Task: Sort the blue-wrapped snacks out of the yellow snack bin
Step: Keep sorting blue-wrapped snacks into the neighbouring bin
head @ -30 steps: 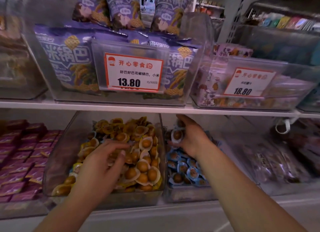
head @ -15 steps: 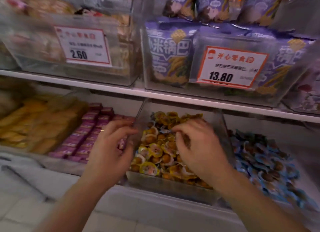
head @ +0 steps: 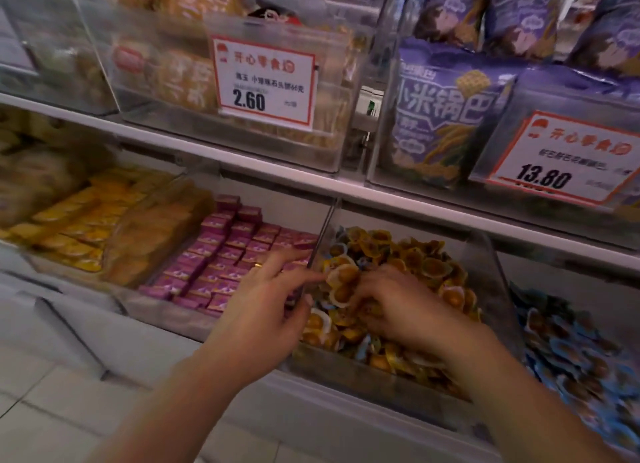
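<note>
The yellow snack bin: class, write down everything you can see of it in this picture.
The yellow snack bin is a clear, plastic-looking tub on the lower shelf, between pink boxes and a bin of blue-wrapped snacks. It is heaped with small round snacks in yellow wrappers; a few blue wrappers show near its front wall. The right hand digs into the pile. The left hand reaches in over its left wall.

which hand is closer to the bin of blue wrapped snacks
Right. The right hand digs in the yellow snack bin, next to the blue snack bin. The left hand is at the yellow bin's far left wall.
</note>
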`<state>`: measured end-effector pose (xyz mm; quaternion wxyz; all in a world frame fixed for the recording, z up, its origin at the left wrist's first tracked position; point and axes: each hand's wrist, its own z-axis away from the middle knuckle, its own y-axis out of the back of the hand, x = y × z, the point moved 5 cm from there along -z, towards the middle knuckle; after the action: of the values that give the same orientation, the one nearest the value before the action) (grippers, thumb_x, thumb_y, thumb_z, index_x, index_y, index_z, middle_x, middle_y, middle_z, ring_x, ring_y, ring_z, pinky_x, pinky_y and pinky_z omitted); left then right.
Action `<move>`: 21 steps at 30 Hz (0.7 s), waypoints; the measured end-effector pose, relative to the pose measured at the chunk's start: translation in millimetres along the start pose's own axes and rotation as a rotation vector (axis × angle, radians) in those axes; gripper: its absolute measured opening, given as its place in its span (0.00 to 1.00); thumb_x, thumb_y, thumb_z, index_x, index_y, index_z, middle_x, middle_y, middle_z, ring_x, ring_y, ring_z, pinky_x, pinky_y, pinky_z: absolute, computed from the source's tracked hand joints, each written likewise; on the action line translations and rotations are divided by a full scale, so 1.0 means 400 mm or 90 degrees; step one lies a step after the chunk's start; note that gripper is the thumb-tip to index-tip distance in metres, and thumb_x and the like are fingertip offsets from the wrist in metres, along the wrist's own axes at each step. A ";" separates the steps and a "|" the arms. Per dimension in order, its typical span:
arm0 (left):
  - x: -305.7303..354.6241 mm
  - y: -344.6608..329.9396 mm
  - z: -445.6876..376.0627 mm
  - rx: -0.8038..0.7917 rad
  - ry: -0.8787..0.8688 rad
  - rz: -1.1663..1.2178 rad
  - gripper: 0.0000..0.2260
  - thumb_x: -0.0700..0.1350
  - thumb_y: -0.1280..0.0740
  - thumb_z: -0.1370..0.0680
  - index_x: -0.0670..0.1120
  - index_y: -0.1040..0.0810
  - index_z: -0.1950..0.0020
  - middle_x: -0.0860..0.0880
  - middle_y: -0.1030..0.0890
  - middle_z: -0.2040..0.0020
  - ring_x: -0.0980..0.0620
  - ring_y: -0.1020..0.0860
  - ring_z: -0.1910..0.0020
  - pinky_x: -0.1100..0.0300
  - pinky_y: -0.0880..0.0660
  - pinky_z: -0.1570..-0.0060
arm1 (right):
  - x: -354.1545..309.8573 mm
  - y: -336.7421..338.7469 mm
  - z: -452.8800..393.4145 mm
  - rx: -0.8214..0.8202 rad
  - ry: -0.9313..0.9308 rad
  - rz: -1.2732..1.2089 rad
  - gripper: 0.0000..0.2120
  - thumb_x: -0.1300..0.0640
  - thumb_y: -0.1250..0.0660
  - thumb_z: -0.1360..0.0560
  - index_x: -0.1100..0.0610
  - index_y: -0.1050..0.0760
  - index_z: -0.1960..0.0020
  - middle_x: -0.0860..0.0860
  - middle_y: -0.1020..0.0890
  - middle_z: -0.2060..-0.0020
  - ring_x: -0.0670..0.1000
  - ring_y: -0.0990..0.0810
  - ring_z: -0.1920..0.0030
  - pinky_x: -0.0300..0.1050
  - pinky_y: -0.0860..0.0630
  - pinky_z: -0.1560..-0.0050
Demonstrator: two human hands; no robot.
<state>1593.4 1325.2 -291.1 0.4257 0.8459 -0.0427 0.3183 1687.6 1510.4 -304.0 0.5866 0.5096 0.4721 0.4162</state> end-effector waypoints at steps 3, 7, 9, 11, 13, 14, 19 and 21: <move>-0.001 0.000 -0.004 0.003 0.006 -0.002 0.15 0.47 0.32 0.22 0.61 0.22 0.38 0.58 0.29 0.32 0.55 0.27 0.37 0.58 0.28 0.41 | 0.081 0.031 0.029 0.025 -0.089 0.038 0.13 0.46 0.31 0.26 0.40 0.23 0.41 0.43 0.23 0.43 0.49 0.29 0.37 0.51 0.29 0.37; 0.000 -0.002 0.001 0.006 0.016 -0.004 0.14 0.47 0.33 0.22 0.61 0.22 0.38 0.59 0.29 0.33 0.54 0.27 0.37 0.59 0.29 0.43 | 0.076 0.052 0.057 0.027 -0.092 0.042 0.17 0.40 0.35 0.24 0.41 0.23 0.36 0.42 0.25 0.35 0.48 0.34 0.30 0.56 0.37 0.28; 0.003 -0.006 0.001 0.010 0.021 -0.005 0.15 0.46 0.33 0.22 0.61 0.22 0.39 0.58 0.29 0.33 0.54 0.27 0.37 0.59 0.29 0.43 | 0.020 0.064 0.063 0.067 -0.038 0.018 0.18 0.39 0.35 0.24 0.42 0.22 0.37 0.41 0.25 0.35 0.46 0.33 0.31 0.56 0.37 0.28; 0.013 -0.004 -0.002 0.027 0.020 -0.013 0.15 0.44 0.32 0.23 0.59 0.21 0.39 0.57 0.29 0.32 0.53 0.27 0.37 0.58 0.28 0.42 | -0.045 0.055 0.065 0.036 0.030 -0.069 0.17 0.39 0.34 0.27 0.42 0.21 0.40 0.39 0.21 0.43 0.42 0.26 0.39 0.49 0.28 0.36; 0.038 0.008 -0.004 0.067 -0.014 -0.019 0.14 0.43 0.33 0.24 0.57 0.20 0.41 0.56 0.28 0.32 0.53 0.26 0.37 0.57 0.27 0.41 | -0.086 0.025 0.068 -0.077 0.063 -0.135 0.15 0.42 0.33 0.27 0.43 0.20 0.42 0.38 0.19 0.48 0.38 0.23 0.47 0.44 0.23 0.44; 0.055 0.016 -0.003 0.093 -0.044 -0.016 0.13 0.43 0.35 0.24 0.55 0.20 0.42 0.56 0.28 0.33 0.53 0.25 0.38 0.56 0.26 0.42 | -0.086 0.013 0.068 -0.125 0.060 -0.130 0.14 0.43 0.32 0.27 0.42 0.21 0.42 0.37 0.21 0.46 0.38 0.24 0.47 0.43 0.23 0.45; 0.088 0.023 0.014 0.146 -0.109 0.039 0.09 0.44 0.36 0.24 0.53 0.19 0.47 0.58 0.25 0.37 0.57 0.23 0.42 0.55 0.24 0.48 | -0.015 0.017 0.068 -0.124 -0.021 -0.062 0.16 0.40 0.27 0.31 0.43 0.18 0.46 0.38 0.22 0.52 0.41 0.23 0.53 0.47 0.21 0.51; 0.079 0.015 0.014 0.117 -0.082 0.025 0.10 0.47 0.37 0.24 0.54 0.19 0.47 0.58 0.25 0.36 0.56 0.24 0.42 0.53 0.24 0.47 | -0.006 0.023 0.061 -0.065 -0.033 -0.053 0.12 0.39 0.28 0.32 0.44 0.17 0.53 0.39 0.21 0.60 0.40 0.23 0.60 0.48 0.20 0.58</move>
<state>1619.4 1323.3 -271.1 0.3367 0.8991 -0.0572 0.2739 1710.8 1504.2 -293.5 0.6404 0.4699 0.4558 0.4017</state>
